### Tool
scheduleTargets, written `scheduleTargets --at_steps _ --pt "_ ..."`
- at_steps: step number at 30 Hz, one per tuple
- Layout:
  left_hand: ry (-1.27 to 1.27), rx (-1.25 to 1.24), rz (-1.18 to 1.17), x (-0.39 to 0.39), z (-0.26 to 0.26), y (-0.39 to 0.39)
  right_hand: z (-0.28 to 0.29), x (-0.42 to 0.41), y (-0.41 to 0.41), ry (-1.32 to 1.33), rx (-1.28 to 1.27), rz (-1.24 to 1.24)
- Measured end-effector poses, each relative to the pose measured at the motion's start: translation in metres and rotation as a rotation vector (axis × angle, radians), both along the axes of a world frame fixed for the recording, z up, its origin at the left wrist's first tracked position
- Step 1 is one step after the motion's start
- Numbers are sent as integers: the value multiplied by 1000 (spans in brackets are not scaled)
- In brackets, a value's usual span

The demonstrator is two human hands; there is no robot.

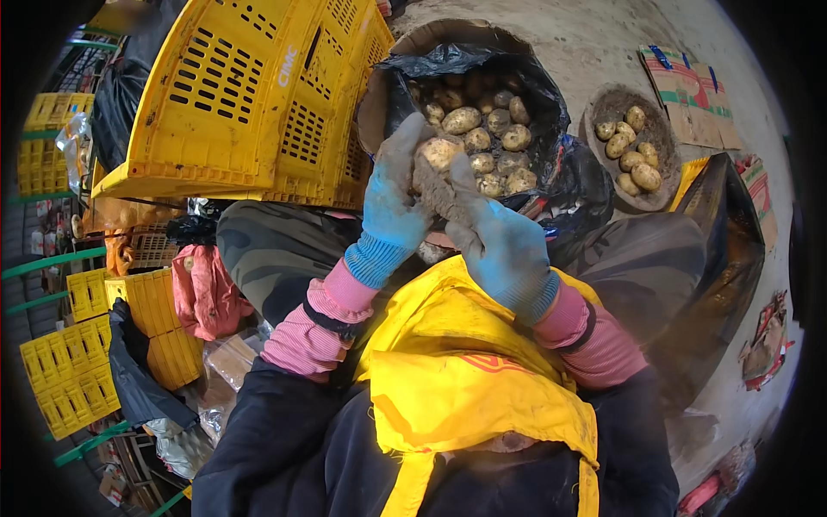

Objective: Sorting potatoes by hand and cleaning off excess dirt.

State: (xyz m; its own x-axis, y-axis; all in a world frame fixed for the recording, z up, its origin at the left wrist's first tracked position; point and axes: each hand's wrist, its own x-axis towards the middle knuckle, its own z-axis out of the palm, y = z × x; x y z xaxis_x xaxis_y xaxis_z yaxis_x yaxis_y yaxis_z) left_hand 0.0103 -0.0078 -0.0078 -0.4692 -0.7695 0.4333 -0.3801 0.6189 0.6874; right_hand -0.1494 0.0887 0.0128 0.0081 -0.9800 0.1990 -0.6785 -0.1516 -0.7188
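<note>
My left hand [394, 197], in a blue knit glove with soil-greyed fingers, holds a potato [440, 153] above a box lined with black plastic. My right hand [501, 242], gloved the same way, grips a mud-brown piece [440, 192] pressed against the potato's lower side. It looks like a dirty cloth, but I cannot tell for sure. The right thumb points up beside the potato. Several soil-spotted potatoes [462, 121] fill the lined cardboard box [423, 39] just beyond my hands.
A large yellow plastic crate [223, 139] stands tilted on the left. To the right, a shallow oval container [672, 155] holds several cleaner potatoes [646, 176]. Flattened cardboard [694, 103] lies behind it. A yellow apron [478, 400] covers my lap. More yellow crates [71, 371] sit at far left.
</note>
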Motion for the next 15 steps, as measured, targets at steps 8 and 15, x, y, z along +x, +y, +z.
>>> scheduleTargets --at_steps 8,15 --pt "203 246 18 -11 -4 3 3 -10 2 12 126 8" --pt "182 -61 -160 1 3 -5 7 -34 -13 -1023 388 -26"
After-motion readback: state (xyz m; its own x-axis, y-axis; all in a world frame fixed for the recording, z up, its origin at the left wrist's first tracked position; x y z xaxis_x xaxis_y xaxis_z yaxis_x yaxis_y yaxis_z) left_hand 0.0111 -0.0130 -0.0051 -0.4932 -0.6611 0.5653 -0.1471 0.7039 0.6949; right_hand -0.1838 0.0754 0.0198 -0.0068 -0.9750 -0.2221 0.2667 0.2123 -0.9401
